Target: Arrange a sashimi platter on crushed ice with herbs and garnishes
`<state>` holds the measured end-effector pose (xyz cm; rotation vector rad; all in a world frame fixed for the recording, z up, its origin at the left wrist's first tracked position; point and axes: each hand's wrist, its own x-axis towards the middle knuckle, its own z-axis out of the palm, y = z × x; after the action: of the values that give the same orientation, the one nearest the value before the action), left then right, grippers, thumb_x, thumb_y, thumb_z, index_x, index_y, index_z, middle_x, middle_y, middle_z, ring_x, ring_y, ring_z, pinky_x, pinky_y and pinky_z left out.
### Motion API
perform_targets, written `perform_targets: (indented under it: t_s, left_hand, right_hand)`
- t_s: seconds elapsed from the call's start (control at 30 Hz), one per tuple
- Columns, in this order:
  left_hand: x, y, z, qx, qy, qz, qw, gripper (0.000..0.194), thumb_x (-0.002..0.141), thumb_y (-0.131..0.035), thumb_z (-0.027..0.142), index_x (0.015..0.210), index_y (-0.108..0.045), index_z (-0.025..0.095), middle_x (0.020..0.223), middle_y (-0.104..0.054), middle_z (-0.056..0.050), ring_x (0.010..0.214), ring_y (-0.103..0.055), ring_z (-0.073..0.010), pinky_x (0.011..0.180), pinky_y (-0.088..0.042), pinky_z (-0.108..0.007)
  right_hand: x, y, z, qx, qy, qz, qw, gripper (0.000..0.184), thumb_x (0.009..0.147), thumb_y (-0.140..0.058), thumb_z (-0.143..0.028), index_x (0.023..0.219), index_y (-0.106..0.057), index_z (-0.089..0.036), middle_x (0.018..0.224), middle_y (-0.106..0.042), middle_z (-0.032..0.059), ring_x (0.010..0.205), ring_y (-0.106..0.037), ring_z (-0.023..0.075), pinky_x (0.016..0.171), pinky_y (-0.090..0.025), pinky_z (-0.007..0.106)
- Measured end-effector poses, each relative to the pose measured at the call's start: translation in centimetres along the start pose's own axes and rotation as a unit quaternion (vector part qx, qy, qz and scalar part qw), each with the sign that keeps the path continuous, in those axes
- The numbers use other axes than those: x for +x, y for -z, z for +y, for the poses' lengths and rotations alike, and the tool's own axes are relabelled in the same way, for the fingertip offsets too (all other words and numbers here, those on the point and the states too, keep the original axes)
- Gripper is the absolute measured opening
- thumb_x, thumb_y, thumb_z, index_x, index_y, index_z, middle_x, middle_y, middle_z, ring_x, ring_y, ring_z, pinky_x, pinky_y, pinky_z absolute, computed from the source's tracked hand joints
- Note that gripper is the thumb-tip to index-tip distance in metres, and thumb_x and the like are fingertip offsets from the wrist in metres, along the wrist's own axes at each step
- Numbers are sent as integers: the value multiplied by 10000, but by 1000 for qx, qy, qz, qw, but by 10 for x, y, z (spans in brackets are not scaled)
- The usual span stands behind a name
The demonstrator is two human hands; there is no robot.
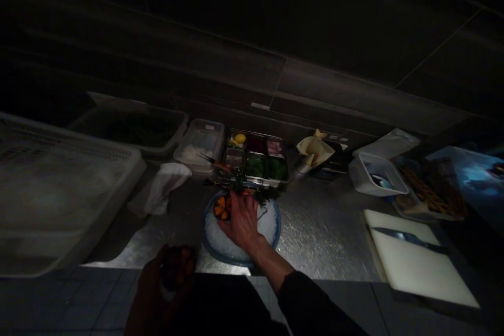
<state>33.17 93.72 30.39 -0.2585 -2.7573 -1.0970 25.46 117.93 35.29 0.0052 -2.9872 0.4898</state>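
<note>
Dimly, the left hand (147, 289) is closed around a round dark bowl of orange pieces (178, 268), fingers mostly lost in shadow. Beyond, above a blue-rimmed round dish of white ice (224, 239), the right hand (244, 220) hides its fingertips near dark green leafy sprigs (268, 194); its grip cannot be told. Farther back, the clear plastic tub's (201, 139) white contents blur.

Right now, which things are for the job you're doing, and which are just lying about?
Probably for the job:
- right hand, over the icy plate
- orange pieces
- left hand, holding a small bowl

Probably just lying about:
- knife
- white board
- cloth
</note>
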Motion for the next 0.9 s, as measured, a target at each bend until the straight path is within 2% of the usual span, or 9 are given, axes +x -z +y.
perform_targets:
  t_s: [0.13, 0.2, 0.33, 0.4, 0.5, 0.6, 0.67, 0.8, 0.9]
  left_hand:
    - [27, -3, 8, -18, -47, -24, 998, 752, 830, -582, 529, 1420, -330, 137, 1198, -566, -189, 1053, -613, -329, 822, -582, -474]
    - [39, -5, 10, -21, -85, -27, 996, 745, 832, -590, 476, 1436, -307, 143, 1191, -563, -182, 1054, -604, -328, 828, -574, -479]
    - [64, -15, 25, -38, -140, -64, 987, 732, 806, -634, 368, 1433, -311, 172, 1221, -549, -167, 1083, -574, -327, 870, -545, -489]
    - [78, -26, 42, -48, -170, -93, 980, 747, 790, -665, 321, 1433, -311, 182, 1263, -533, -161, 1123, -551, -320, 914, -523, -473]
    - [100, -51, 81, -30, -233, -125, 964, 841, 748, -704, 265, 1459, -267, 157, 1324, -508, -171, 1189, -505, -327, 984, -477, -468]
    - [120, -80, 121, 32, -259, -154, 953, 855, 754, -698, 273, 1466, -252, 114, 1350, -510, -176, 1231, -466, -339, 1040, -417, -491]
    - [129, -97, 138, 78, -262, -165, 948, 810, 787, -672, 294, 1458, -268, 87, 1372, -505, -183, 1255, -446, -346, 1049, -389, -506]
    - [139, -117, 149, 132, -271, -167, 939, 802, 798, -668, 313, 1455, -285, 57, 1399, -490, -200, 1294, -412, -363, 1034, -374, -514]
    - [139, -116, 147, 116, -293, -159, 936, 875, 780, -705, 342, 1474, -251, 64, 1431, -452, -211, 1317, -390, -373, 1053, -359, -509]
  right_hand:
    - [2, 0, -3, 5, -10, -15, 1000, 862, 746, -737, -424, 1452, -370, -92, 1322, -550, 180, 1180, -413, 383, 1024, -338, 569]
    - [0, 5, -3, 16, -3, -14, 1000, 886, 749, -738, -433, 1464, -346, -89, 1386, -506, 181, 1223, -394, 389, 1043, -335, 573]
    - [-27, 22, 19, 66, -2, 44, 997, 931, 763, -734, -453, 1487, -271, -95, 1451, -428, 185, 1303, -362, 357, 1084, -353, 528]
    - [-49, 29, 41, 89, -38, 92, 991, 818, 820, -679, -418, 1470, -285, -116, 1385, -480, 177, 1262, -423, 321, 1056, -400, 504]
    - [-83, 36, 74, 104, -106, 143, 979, 653, 887, -594, -375, 1439, -324, -151, 1295, -535, 162, 1189, -499, 292, 1000, -457, 496]
    - [-105, 36, 97, 107, -138, 163, 971, 608, 910, -567, -370, 1430, -328, -166, 1255, -567, 152, 1156, -534, 285, 973, -480, 508]
    - [-112, 34, 105, 108, -150, 171, 968, 590, 917, -558, -363, 1424, -334, -160, 1247, -576, 155, 1146, -544, 283, 965, -487, 510]
    - [-111, 35, 109, 118, -155, 176, 965, 564, 918, -544, -337, 1415, -354, -151, 1256, -574, 163, 1157, -547, 281, 967, -494, 501]
    - [-101, 38, 105, 126, -145, 169, 967, 559, 916, -541, -327, 1416, -363, -148, 1268, -564, 171, 1172, -536, 287, 983, -485, 501]
